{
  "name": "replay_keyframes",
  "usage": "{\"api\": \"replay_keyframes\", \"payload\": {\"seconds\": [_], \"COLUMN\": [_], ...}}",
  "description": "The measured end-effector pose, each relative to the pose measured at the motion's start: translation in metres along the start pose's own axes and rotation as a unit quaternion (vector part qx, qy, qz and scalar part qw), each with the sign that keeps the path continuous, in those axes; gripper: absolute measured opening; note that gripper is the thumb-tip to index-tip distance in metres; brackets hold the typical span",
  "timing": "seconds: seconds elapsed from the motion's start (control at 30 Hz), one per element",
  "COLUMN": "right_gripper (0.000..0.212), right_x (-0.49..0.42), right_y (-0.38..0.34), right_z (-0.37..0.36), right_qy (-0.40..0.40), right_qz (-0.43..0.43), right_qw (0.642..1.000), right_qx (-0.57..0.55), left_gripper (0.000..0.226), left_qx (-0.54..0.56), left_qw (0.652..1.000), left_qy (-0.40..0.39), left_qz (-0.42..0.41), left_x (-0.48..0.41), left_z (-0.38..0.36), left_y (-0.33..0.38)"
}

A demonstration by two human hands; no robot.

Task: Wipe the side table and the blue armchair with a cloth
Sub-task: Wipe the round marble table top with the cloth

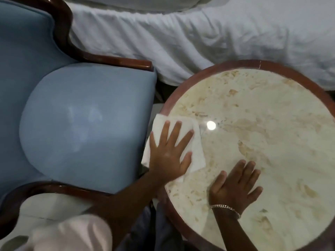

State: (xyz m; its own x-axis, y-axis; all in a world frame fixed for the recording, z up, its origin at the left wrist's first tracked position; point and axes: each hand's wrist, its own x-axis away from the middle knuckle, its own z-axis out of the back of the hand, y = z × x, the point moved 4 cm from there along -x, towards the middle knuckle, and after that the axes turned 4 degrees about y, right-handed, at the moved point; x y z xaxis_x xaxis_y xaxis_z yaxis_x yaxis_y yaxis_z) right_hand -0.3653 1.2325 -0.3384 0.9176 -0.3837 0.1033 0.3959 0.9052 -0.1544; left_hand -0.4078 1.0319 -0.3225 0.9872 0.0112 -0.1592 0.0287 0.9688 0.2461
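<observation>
Two hands on the side table [272,124], both flat. Left hand [169,156] spread palm-down over the white cloth [196,151], pinning it to the marble top at the table's edge nearest the blue armchair [78,127]; fingers splayed, not clenched, pressing rather than gripping. Part of the cloth overhanging the wooden rim toward the chair. Right hand [235,185] open and empty, bracelet [225,209] at the wrist, resting bare on the top at the table's near side, apparently bracing.

Step in hand, as judged: wiping the table top, only begun near the chair-side edge. Recommended: keep even palm pressure, gather the overhang back onto the top, work in overlapping passes from the chair-side edge toward the bed [199,37] beyond the table, then round the rim. Lift the bracing hand before passing beneath it. Armchair apparently not yet wiped.
</observation>
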Motion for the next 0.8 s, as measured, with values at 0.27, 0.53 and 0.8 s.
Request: {"api": "replay_keyframes", "payload": {"seconds": [0.27,0.53,0.8], "right_gripper": [0.07,0.071,0.07], "right_x": [-0.002,-0.001,-0.002], "right_y": [0.003,0.002,0.007], "right_z": [-0.008,-0.004,-0.01], "right_qy": [0.019,0.0,0.026], "right_qz": [0.007,0.005,0.015], "right_qw": [1.0,1.0,1.0], "right_qx": [-0.004,0.006,0.008], "left_gripper": [0.057,0.059,0.056], "left_qx": [-0.001,-0.019,-0.047], "left_qw": [0.999,0.999,0.997], "left_qy": [-0.002,0.0,0.027], "left_qz": [-0.051,0.045,0.057], "left_x": [-0.137,0.082,0.016], "left_z": [-0.029,0.006,-0.01], "left_y": [-0.015,0.003,0.006]}}
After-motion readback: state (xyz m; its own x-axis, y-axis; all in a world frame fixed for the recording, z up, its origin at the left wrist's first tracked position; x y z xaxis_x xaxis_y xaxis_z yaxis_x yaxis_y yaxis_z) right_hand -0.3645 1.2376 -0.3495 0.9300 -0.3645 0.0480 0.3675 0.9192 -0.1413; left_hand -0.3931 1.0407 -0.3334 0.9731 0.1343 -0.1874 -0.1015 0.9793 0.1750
